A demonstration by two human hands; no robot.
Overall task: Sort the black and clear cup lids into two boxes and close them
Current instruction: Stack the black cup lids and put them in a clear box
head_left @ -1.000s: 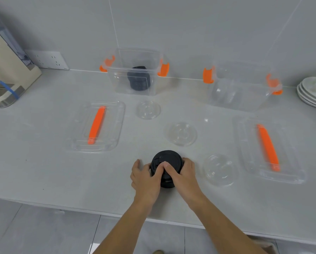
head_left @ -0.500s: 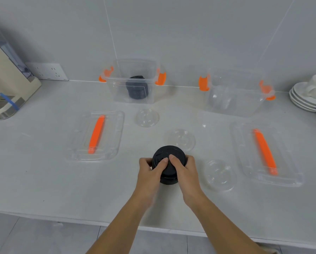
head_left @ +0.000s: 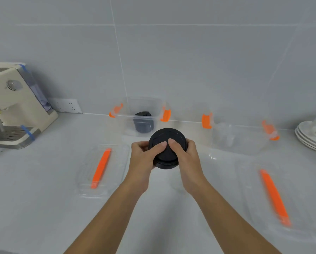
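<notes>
Both hands hold a stack of black cup lids (head_left: 167,142) in the air above the counter. My left hand (head_left: 144,158) grips its left side and my right hand (head_left: 187,158) its right side, thumbs on top. Just behind the stack stands the left clear box (head_left: 131,123) with orange latches, and more black lids (head_left: 143,122) sit inside it. The right clear box (head_left: 245,138) holds clear lids (head_left: 226,136), faintly seen. The loose clear lids on the counter are hidden by my arms or blurred.
Two clear box covers with orange handles lie flat: one on the left (head_left: 101,169), one on the right (head_left: 274,197). A cream coffee machine (head_left: 16,105) stands at far left. White saucers and a cup (head_left: 313,132) are stacked at far right. A tiled wall is behind.
Both hands have lifted the black lid stack off the counter and carried it forward toward the left box. The camera view has tilted upward.
</notes>
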